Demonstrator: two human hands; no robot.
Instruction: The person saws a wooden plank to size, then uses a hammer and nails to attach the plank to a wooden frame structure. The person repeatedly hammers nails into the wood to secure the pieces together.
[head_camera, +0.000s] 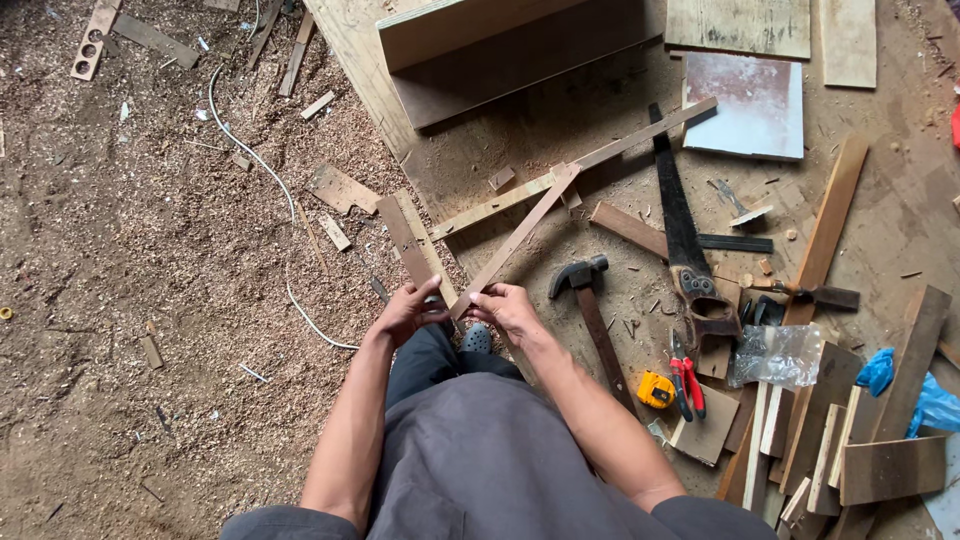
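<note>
Now gripping near end of thin wooden strip (520, 237) with both left hand (408, 312) and right hand (505, 305), strip angling up and away; probably positioning step; next needing steady alignment; hammer (590, 300) just right.

Both arms extended forward, left hand (408, 312) and right hand (507, 307) close together, fingers curled

One head-worn camera looks steeply down from standing height. It faces the sawdust floor (150, 250), close over the person's arms.
</note>
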